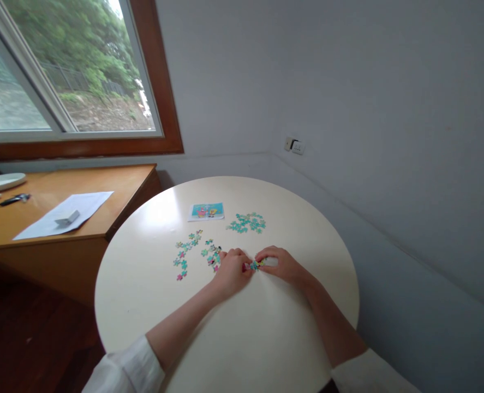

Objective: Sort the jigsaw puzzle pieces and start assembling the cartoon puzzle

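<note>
Several small joined jigsaw puzzle pieces [255, 266] lie between my two hands on the round white table [242, 338]. My left hand [234, 272] is closed on their left end, its fingers curled and partly hiding them. From the right, my right hand [280, 264] pinches the other end between thumb and fingers. Just left of my left hand lies a loose cluster of pieces [211, 252], partly covered by it. Farther left is a scattered line of pieces [183, 255], mostly teal with some pink. A teal heap of pieces [248, 222] lies beyond my hands.
A picture card [207, 212] with cartoon figures lies toward the table's far side. At left, a wooden desk [131, 180] bears white paper [90, 203], a small white box [67, 218], a black object [15, 200] and a white round plate [4, 181]. Walls stand behind and right.
</note>
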`<state>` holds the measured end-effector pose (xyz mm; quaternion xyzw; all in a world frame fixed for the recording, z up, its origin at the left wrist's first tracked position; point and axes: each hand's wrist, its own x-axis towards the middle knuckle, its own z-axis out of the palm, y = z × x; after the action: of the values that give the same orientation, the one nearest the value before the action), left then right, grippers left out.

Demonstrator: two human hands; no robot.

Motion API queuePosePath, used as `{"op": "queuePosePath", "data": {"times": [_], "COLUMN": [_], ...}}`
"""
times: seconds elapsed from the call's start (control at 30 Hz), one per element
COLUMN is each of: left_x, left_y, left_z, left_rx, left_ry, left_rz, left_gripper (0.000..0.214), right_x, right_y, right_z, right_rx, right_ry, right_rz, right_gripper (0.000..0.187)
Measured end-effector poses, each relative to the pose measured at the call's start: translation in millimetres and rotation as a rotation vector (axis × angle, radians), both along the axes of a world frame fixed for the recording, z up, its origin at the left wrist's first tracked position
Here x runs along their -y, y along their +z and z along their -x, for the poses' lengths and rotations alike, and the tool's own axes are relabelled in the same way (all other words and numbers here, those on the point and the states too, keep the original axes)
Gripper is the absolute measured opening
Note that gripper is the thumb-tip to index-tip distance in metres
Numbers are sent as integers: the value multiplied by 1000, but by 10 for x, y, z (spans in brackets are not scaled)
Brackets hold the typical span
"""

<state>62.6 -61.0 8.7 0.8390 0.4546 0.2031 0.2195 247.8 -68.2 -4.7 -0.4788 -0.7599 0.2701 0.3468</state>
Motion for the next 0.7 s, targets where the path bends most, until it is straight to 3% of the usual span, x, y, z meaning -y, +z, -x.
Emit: {"op": "queuePosePath", "data": {"times": [0.7], "left_x": [-54], "left_y": [15], "left_z": [-61], "left_rx": [-114], "left_ry": [-9], "left_rz": [-2], "left_gripper": [16], "right_x": [8], "right_y": [29], "right_z": [16], "right_rx": [1], "right_ry": [0], "right_rz": [5], "right_gripper": [15]}}
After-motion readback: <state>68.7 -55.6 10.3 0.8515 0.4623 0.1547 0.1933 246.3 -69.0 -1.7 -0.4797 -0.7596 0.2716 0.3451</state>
